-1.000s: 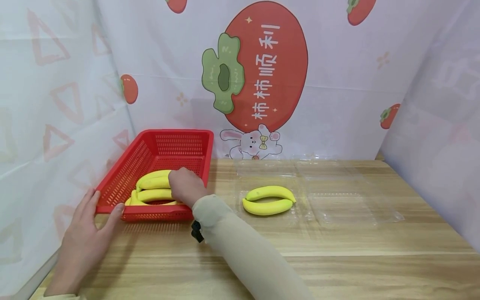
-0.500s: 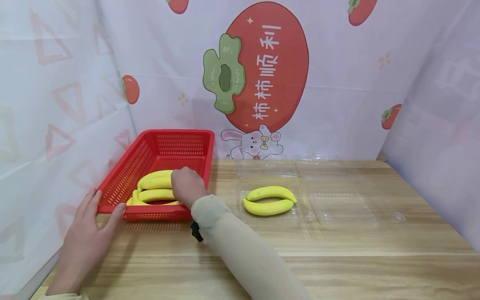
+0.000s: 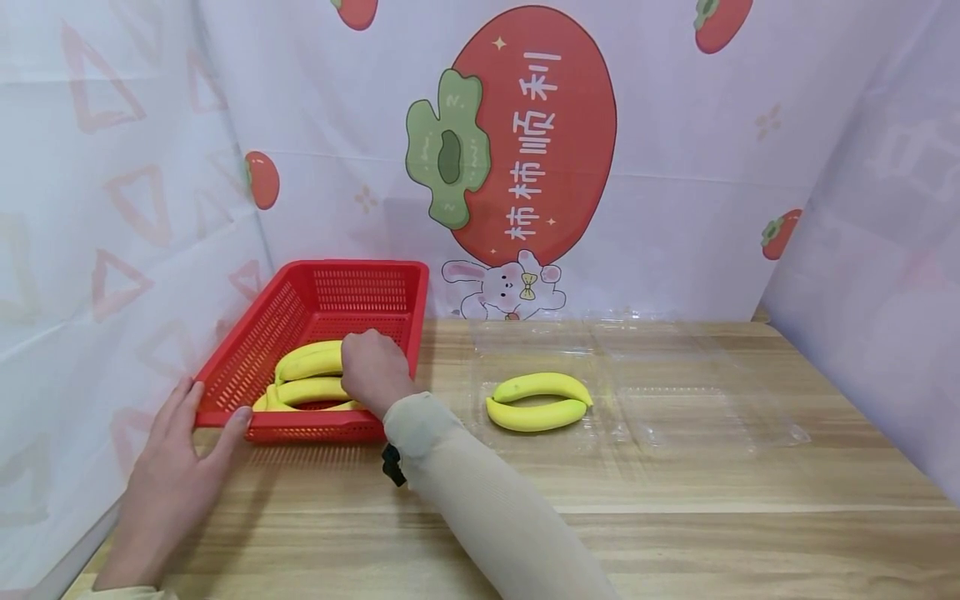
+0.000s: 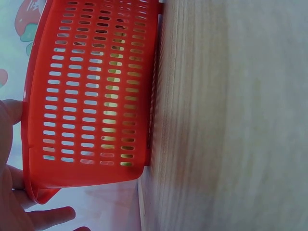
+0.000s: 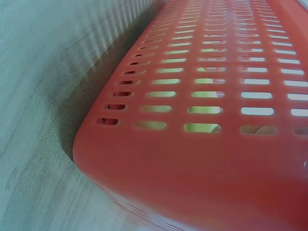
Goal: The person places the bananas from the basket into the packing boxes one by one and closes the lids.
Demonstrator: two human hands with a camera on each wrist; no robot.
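Observation:
At the front left corner of a red slotted basket, the left hand holds the rim with the thumb at the front and fingers along the left side. In the left wrist view, the thumb and fingers straddle the corner of the basket. The right hand reaches inside over the front right part, knuckles curled, at the right end of the yellow bananas. It grips a banana there; its fingertips are hidden. Only the outer wall of the basket fills the right wrist view, with yellow behind the slots.
Right of the basket, two bananas lie in a clear plastic clamshell box with its lid folded back. Beside it stands another clear open box. White printed cloth walls the wooden table at the back and sides.
The right hand stays in the basket, with only slight movement at the bananas; the upper ones have shifted a little. The left hand keeps its place on the rim.

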